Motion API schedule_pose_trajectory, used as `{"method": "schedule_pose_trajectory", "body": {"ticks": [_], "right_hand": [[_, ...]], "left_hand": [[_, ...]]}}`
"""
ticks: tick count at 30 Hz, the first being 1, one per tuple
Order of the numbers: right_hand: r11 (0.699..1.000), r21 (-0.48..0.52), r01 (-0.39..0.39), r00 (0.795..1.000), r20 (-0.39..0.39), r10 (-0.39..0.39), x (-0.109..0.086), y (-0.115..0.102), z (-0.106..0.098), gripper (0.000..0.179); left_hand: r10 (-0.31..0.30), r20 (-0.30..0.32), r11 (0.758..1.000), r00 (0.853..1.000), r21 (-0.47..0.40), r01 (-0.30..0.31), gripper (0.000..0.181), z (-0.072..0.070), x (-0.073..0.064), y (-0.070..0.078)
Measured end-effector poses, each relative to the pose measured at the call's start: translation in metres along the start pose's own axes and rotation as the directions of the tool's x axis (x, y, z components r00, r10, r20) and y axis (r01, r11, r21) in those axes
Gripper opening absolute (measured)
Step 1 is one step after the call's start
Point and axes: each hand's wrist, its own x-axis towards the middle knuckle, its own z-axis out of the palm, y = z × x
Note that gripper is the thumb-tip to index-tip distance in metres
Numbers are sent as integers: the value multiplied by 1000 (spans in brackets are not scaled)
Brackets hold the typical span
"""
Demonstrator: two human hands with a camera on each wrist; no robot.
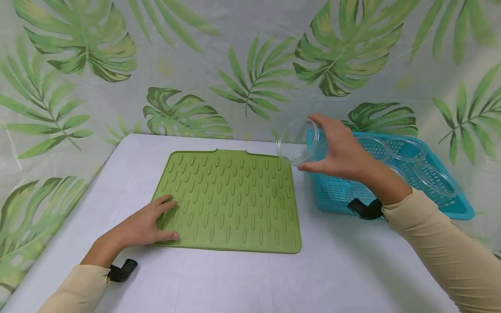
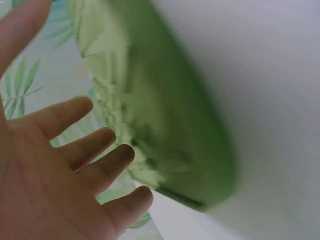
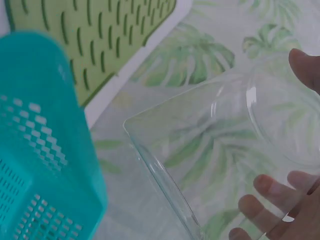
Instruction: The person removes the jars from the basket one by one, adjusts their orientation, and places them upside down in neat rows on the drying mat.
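Note:
My right hand (image 1: 338, 150) grips a clear, see-through bowl (image 1: 295, 143) between thumb and fingers. It is held up on its side, its wide rim turned left, over the gap between the green mat and the blue basket. In the right wrist view the fingers (image 3: 267, 200) curl along the wall of the bowl (image 3: 200, 125), near its round base. My left hand (image 1: 142, 224), fingers spread and holding nothing, hovers at the left edge of the green ridged mat (image 1: 231, 200). The left wrist view shows its palm (image 2: 45, 165) beside the mat's edge.
A blue perforated basket (image 1: 326, 195) stands at the right, with several clear round bowls (image 1: 434, 178) in it. White cloth (image 1: 235, 282) covers the table. Behind it hangs a leaf-print curtain (image 1: 188, 69), close to the table's back edge.

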Motion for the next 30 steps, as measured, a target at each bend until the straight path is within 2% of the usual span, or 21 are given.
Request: {"method": "schedule_pose_trajectory", "body": {"ticks": [4, 12, 15, 20, 22, 25, 30], "right_hand": [[1000, -4, 20, 999, 29, -20, 4, -11, 7, 105], [997, -1, 75, 996, 43, -74, 14, -27, 24, 105], [995, -11, 103, 994, 35, -103, 17, -33, 30, 106], [989, -25, 149, 989, 14, -149, 21, -44, 41, 108], [987, -28, 157, 988, 12, -156, 22, -47, 47, 108], [986, -29, 164, 986, 10, -164, 22, -54, 57, 111], [987, 0, 162, 987, -12, -162, 24, -65, 76, 112]], "left_hand": [[2, -58, 1000, 998, -15, -3, 82, -13, 5, 11], [82, -203, 992, 976, -81, -100, 72, -32, 24, 42], [106, -263, 982, 959, -124, -142, 70, -35, 30, 55], [170, -371, 954, 913, -172, -247, 70, -37, 44, 75], [172, -399, 951, 901, -172, -257, 68, -37, 50, 83], [147, -420, 955, 895, -176, -240, 66, -37, 57, 93], [119, -403, 942, 907, -242, -231, 66, -35, 65, 104]]}}
